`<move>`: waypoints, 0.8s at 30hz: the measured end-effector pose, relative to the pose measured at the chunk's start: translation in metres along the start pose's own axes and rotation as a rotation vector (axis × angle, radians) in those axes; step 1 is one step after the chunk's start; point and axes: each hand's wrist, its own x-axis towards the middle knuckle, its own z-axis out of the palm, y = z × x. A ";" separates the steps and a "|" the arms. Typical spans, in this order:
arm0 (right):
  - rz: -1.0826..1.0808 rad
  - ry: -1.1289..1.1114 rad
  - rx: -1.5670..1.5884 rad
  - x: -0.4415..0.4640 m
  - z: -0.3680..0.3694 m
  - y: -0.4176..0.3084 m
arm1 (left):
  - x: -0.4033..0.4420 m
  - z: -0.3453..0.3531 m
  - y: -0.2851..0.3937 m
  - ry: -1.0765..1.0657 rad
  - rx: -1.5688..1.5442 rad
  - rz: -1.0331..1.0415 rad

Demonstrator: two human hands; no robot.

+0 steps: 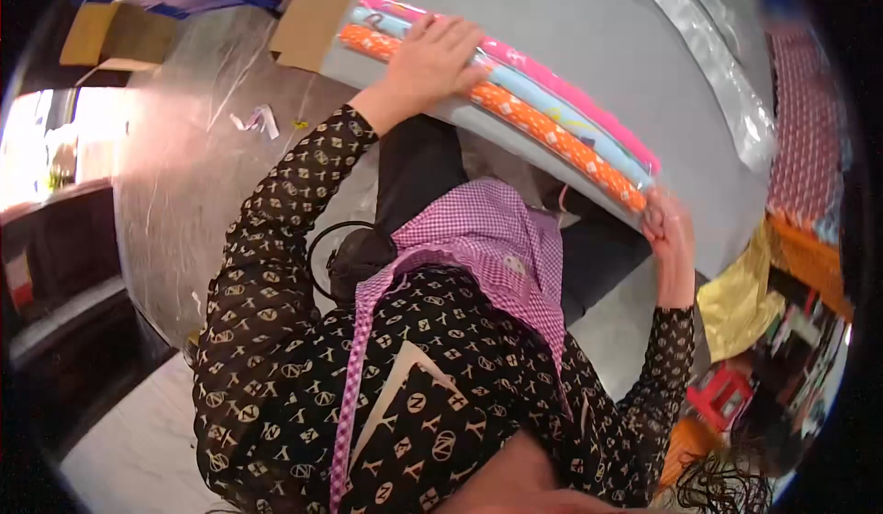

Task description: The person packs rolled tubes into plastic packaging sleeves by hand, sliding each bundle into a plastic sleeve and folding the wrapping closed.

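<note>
Three long patterned rolls (552, 109), pink, light blue and orange, lie side by side along the near edge of a grey table (598, 17). A shiny clear film seems to cover them. My left hand (437, 59) rests across the rolls near their left end, palm down with fingers stretched out over them. At the right end of the rolls, my right hand (669, 224) is closed, its fingers curled at the tip of the orange and blue rolls. What exactly the right fingers pinch is partly hidden.
Clear plastic sleeves (708, 63) lie toward the table's far right. A brown cardboard flap (317, 17) stands at its left end. Red patterned rolls (809, 128) are stacked at right, above a yellow sheet (740, 302) and a red stool (722, 394). Scraps (258, 120) litter the floor.
</note>
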 end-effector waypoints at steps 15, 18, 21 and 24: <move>0.094 0.054 0.025 0.010 -0.003 -0.004 | -0.002 -0.002 0.004 0.049 -0.092 0.000; 0.105 0.011 0.044 0.015 -0.006 -0.004 | -0.001 -0.002 0.004 0.025 -0.102 0.001; 0.095 -0.001 0.079 0.015 -0.003 -0.005 | -0.001 -0.003 0.004 0.017 -0.129 0.022; 0.064 0.060 0.011 0.013 0.002 -0.002 | -0.001 0.009 0.000 -0.034 -0.042 0.058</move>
